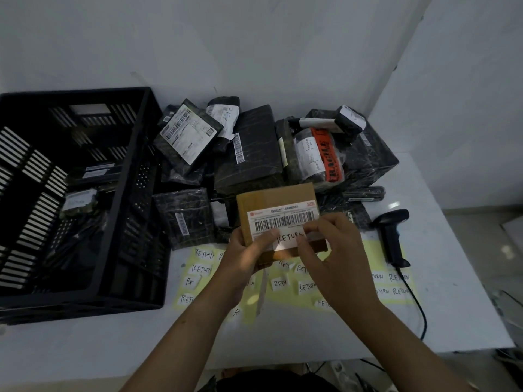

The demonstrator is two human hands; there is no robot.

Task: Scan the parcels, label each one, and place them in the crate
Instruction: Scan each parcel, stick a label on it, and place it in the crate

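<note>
Left hand (244, 260), right hand (336, 250): one parcel (278, 198), one label (290, 239).

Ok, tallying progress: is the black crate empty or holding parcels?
Not empty: black-wrapped parcels lie inside the crate, one bearing a white label.

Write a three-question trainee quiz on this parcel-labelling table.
1. True or false: the scanner is in the right hand.
2. The sticker going onto the brown parcel, which the left hand holds, reads: A) URGENT B) RETURN C) PAID
3. Fill in: the black crate stands to the ____ of the pile.
Key: 1 false; 2 B; 3 left.
</note>
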